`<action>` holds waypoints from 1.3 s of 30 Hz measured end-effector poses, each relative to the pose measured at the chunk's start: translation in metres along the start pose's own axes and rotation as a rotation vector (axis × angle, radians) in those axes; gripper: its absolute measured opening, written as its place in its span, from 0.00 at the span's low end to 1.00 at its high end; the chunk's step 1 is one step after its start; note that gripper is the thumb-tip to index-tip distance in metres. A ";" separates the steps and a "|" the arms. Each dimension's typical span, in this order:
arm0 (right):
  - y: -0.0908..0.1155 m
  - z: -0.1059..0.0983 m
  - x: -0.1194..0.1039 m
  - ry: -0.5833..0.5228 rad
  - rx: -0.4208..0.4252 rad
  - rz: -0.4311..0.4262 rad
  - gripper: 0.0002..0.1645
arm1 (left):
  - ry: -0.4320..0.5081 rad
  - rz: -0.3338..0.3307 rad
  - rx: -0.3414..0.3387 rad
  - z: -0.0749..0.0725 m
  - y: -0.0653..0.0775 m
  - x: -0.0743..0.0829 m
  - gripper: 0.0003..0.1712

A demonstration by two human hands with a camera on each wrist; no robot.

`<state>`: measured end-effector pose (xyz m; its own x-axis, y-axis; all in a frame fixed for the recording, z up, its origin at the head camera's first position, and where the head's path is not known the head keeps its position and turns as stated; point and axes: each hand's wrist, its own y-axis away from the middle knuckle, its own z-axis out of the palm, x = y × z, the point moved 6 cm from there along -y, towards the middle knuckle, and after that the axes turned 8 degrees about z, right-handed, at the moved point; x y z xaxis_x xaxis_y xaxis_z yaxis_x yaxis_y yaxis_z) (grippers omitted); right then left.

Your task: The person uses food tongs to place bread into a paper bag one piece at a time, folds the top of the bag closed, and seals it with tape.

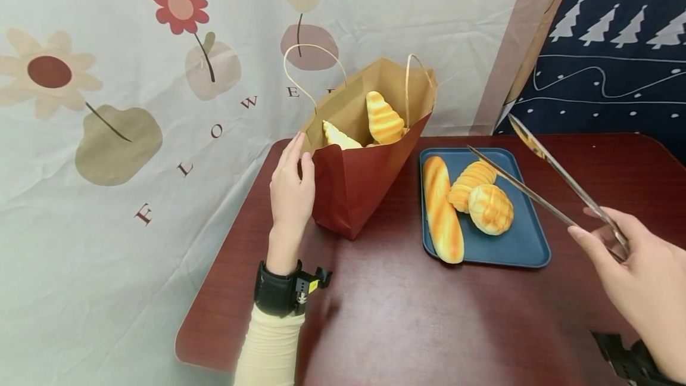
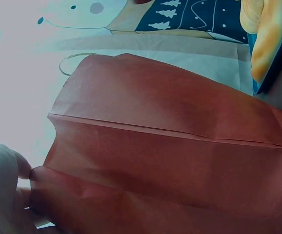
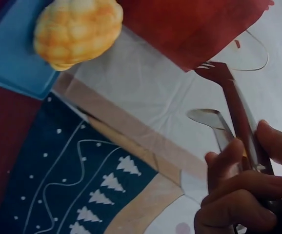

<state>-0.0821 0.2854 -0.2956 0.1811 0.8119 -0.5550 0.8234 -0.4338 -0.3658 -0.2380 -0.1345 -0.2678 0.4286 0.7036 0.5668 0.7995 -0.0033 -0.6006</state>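
Observation:
A red paper bag (image 1: 364, 183) stands on the table with two rolls in its mouth, one a spiral roll (image 1: 383, 118). At its left rim my left hand (image 1: 292, 192) holds the edge between thumb and fingers, the edge also showing in the left wrist view. My right hand (image 1: 638, 255) grips metal tongs (image 1: 576, 189) by the handle end. Their arms are spread, nothing between the tips, over the back of a blue tray (image 1: 527, 249). On it lie a long bread loaf (image 1: 442, 210), a ridged roll (image 1: 471, 184) and a round bun (image 1: 490, 209).
The dark red tabletop (image 1: 396, 320) runs to a rounded left corner. A white cloth with printed flowers (image 1: 180, 6) hangs behind the bag, and a navy cloth with white trees (image 1: 605, 64) hangs at the back right. Two thin bag handles (image 1: 313, 46) stand up.

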 end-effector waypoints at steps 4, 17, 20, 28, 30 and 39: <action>0.008 0.006 0.019 0.066 -0.060 0.055 0.29 | 0.000 0.001 0.004 0.000 0.000 0.000 0.25; 0.031 0.019 0.059 0.153 -0.220 0.069 0.34 | 0.000 0.004 0.003 0.001 0.001 0.001 0.26; 0.037 0.017 0.061 0.139 -0.215 0.083 0.34 | 0.000 0.003 0.001 0.000 0.001 0.001 0.26; 0.047 0.014 0.057 0.101 -0.129 -0.009 0.29 | 0.001 0.001 -0.004 0.000 0.001 0.002 0.26; 0.047 0.018 0.059 0.131 -0.142 0.000 0.30 | 0.001 -0.001 -0.004 0.000 0.001 0.002 0.26; 0.048 0.041 0.077 0.243 -0.276 0.146 0.38 | -0.006 0.002 0.021 -0.001 0.002 0.003 0.25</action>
<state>-0.0511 0.3107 -0.3867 0.4016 0.8326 -0.3815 0.8872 -0.4570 -0.0633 -0.2350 -0.1329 -0.2666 0.4277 0.7076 0.5624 0.7897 0.0101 -0.6134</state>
